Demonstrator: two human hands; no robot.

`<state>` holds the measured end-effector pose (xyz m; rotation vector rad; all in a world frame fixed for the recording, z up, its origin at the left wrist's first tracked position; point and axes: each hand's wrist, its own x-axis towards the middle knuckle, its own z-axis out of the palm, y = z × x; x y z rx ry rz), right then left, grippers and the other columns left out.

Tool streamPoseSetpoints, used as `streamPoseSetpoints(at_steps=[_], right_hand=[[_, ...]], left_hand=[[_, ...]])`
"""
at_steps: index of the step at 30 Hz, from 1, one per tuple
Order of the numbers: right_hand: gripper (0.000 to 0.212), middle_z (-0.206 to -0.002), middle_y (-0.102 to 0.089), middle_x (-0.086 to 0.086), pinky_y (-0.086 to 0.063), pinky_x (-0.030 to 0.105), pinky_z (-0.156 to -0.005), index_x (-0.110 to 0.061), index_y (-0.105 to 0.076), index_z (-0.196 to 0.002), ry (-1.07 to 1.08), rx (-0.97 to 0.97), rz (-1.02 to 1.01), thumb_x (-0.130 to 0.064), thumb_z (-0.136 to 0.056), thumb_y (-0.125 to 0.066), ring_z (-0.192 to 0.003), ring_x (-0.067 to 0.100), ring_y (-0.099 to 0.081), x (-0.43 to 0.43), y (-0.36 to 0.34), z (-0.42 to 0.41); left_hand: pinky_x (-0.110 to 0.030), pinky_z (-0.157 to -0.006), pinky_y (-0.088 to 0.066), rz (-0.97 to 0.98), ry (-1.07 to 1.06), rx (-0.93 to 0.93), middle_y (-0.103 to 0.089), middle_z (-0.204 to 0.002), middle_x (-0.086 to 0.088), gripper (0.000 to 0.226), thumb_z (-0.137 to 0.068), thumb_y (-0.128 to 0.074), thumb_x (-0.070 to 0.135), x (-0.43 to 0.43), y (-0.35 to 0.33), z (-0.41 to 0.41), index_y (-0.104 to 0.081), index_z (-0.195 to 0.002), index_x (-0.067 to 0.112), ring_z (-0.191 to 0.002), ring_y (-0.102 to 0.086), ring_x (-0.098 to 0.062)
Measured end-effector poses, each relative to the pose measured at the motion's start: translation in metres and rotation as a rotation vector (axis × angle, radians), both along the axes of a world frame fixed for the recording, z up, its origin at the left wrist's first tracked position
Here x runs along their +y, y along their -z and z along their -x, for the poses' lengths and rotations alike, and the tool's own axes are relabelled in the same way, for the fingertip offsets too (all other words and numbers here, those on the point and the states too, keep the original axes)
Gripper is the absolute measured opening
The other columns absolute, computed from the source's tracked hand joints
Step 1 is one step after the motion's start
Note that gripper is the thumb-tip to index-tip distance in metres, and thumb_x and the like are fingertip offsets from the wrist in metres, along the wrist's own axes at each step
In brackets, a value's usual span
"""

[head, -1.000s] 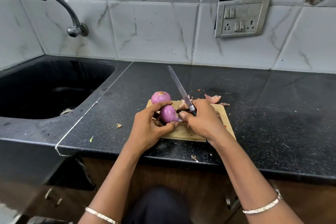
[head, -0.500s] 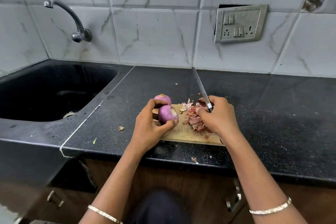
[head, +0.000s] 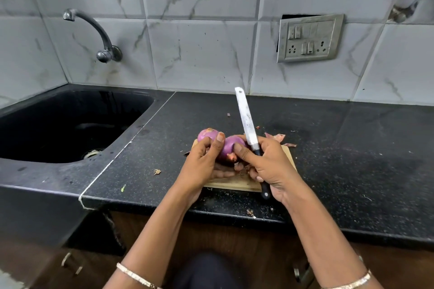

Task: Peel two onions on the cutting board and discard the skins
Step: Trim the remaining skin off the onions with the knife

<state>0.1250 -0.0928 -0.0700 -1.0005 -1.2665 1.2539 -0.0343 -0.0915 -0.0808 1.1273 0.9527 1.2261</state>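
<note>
A purple peeled onion [head: 229, 148] is held above the wooden cutting board [head: 237, 184] by my left hand [head: 202, 166], whose fingers curl round it. A second purple onion [head: 206, 135] sits on the board's far left corner, just behind my left fingers. My right hand [head: 267, 166] grips a knife [head: 247, 122] by its black handle, blade pointing up and away, and its thumb presses on the held onion. Loose skin scraps [head: 242, 168] lie under the hands, mostly hidden.
A black sink [head: 68, 124] with a wall tap [head: 94, 30] lies to the left. More onion skins [head: 278, 137] rest on the black counter beyond the board. A switch panel [head: 310, 38] is on the tiled wall. The counter edge runs just in front of the board.
My right hand came back from the skin pile to the onion, its thumb now on it. The knife blade swung leftward. The left hand kept holding the onion.
</note>
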Motion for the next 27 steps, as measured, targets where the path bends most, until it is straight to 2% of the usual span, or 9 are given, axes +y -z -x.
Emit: streamPoseSetpoints(at_steps=[3, 6, 10, 14, 16, 19, 21, 23, 27], right_hand=[[0.031, -0.071, -0.068, 0.003, -0.026, 0.015, -0.030, -0.005, -0.064, -0.110, 0.005, 0.082, 0.102, -0.021, -0.086, -0.073, -0.051, 0.015, -0.060, 0.007, 0.000, -0.003], [0.021, -0.069, -0.065, 0.002, -0.024, 0.014, -0.029, -0.002, -0.059, -0.104, -0.017, 0.152, 0.172, -0.018, -0.093, -0.067, -0.049, 0.011, -0.055, 0.012, 0.001, -0.007], [0.016, -0.066, -0.057, 0.002, -0.024, 0.013, -0.028, -0.004, -0.058, -0.091, -0.053, 0.175, 0.205, -0.016, -0.093, -0.068, -0.047, 0.009, -0.049, 0.019, -0.003, -0.009], [0.017, -0.063, -0.057, -0.001, -0.023, 0.012, -0.029, -0.004, -0.058, -0.088, -0.081, 0.148, 0.259, -0.018, -0.097, -0.065, -0.046, 0.006, -0.045, 0.021, -0.007, -0.006], [0.020, -0.065, -0.059, 0.001, -0.023, 0.013, -0.029, -0.004, -0.059, -0.088, -0.075, 0.111, 0.260, -0.020, -0.098, -0.065, -0.046, 0.007, -0.047, 0.021, -0.007, -0.004], [0.023, -0.067, -0.063, 0.000, -0.025, 0.015, -0.031, 0.000, -0.062, -0.103, -0.030, 0.067, 0.225, -0.023, -0.102, -0.060, -0.049, 0.009, -0.052, 0.017, -0.004, 0.002], [0.022, -0.073, -0.066, 0.001, -0.028, 0.017, -0.033, -0.005, -0.062, -0.114, 0.032, -0.031, 0.182, -0.023, -0.106, -0.054, -0.049, 0.009, -0.054, 0.012, -0.001, 0.004], [0.020, -0.089, -0.067, 0.007, -0.034, 0.021, -0.037, -0.019, -0.061, -0.120, 0.126, -0.267, 0.097, -0.023, -0.109, -0.046, -0.050, 0.010, -0.059, 0.004, 0.003, 0.001], [0.040, -0.097, -0.065, -0.005, -0.052, 0.033, -0.055, -0.042, -0.048, -0.141, 0.237, -0.654, -0.135, -0.021, -0.107, -0.043, -0.059, 0.016, -0.065, -0.021, 0.013, -0.007]], left_hand=[[-0.036, -0.068, -0.065, 0.012, 0.040, 0.081, -0.073, -0.103, -0.019, 0.037, -0.104, -0.052, 0.033, 0.002, -0.001, 0.009, -0.056, -0.124, 0.002, -0.075, -0.076, -0.029], [-0.043, -0.079, -0.064, -0.108, 0.149, 0.207, -0.060, -0.127, -0.018, 0.030, -0.103, -0.056, 0.022, 0.003, -0.002, 0.021, -0.057, -0.133, 0.019, -0.095, -0.072, -0.025], [-0.038, -0.085, -0.061, -0.267, 0.247, 0.338, -0.053, -0.135, -0.004, 0.062, -0.090, -0.077, 0.014, 0.008, 0.001, 0.026, -0.054, -0.143, 0.038, -0.111, -0.064, -0.024], [-0.042, -0.098, -0.056, -0.406, 0.103, 0.426, -0.057, -0.131, 0.004, 0.063, -0.074, -0.090, 0.025, 0.017, 0.005, 0.028, -0.065, -0.131, 0.030, -0.113, -0.061, -0.013], [-0.035, -0.097, -0.053, -0.402, 0.084, 0.378, -0.060, -0.131, 0.007, 0.061, -0.069, -0.092, 0.026, 0.018, 0.010, 0.029, -0.067, -0.125, 0.024, -0.118, -0.061, -0.011], [-0.033, -0.091, -0.054, -0.360, 0.042, 0.296, -0.067, -0.128, 0.005, 0.059, -0.068, -0.094, 0.021, 0.018, 0.018, 0.028, -0.067, -0.121, 0.017, -0.120, -0.065, -0.016], [-0.034, -0.088, -0.055, -0.374, -0.054, 0.355, -0.073, -0.117, 0.004, 0.059, -0.067, -0.095, 0.026, 0.019, 0.022, 0.027, -0.066, -0.118, 0.018, -0.113, -0.068, -0.013], [-0.029, -0.087, -0.054, -0.417, -0.158, 0.479, -0.074, -0.112, 0.009, 0.061, -0.066, -0.096, 0.029, 0.019, 0.024, 0.027, -0.065, -0.118, 0.022, -0.109, -0.068, -0.004], [-0.018, -0.083, -0.053, -0.477, -0.238, 0.604, -0.071, -0.112, 0.020, 0.061, -0.065, -0.097, 0.027, 0.017, 0.026, 0.028, -0.063, -0.116, 0.030, -0.103, -0.066, 0.007]])
